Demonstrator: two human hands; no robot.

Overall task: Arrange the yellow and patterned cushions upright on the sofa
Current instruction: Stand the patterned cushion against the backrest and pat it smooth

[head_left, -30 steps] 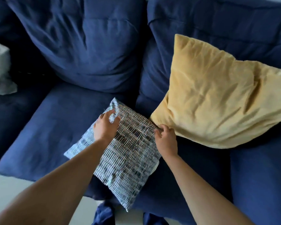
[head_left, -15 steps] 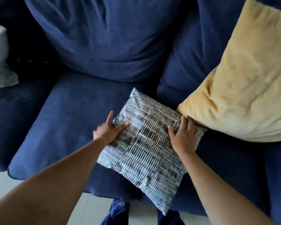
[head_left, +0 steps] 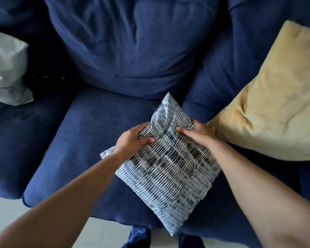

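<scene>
Patterned cushion (head_left: 168, 169) gripped between left hand (head_left: 132, 140) and right hand (head_left: 198, 132).

View: a single head-worn wide-angle camera; no second view shares the scene.
Position: above the front edge of the blue sofa (head_left: 100, 158), on the person's head.
Facing: forward and steeply down, onto the seat and the lower backrest.
Nearness: close; both forearms enter from the bottom corners, and the left hand (head_left: 132, 138) and right hand (head_left: 199, 133) sit near the frame's centre.
Edges: pale floor (head_left: 5, 210) shows at bottom left; straight lines bow toward the borders.
Coverage: the yellow cushion (head_left: 268, 108) is cut off at the right edge.
</scene>
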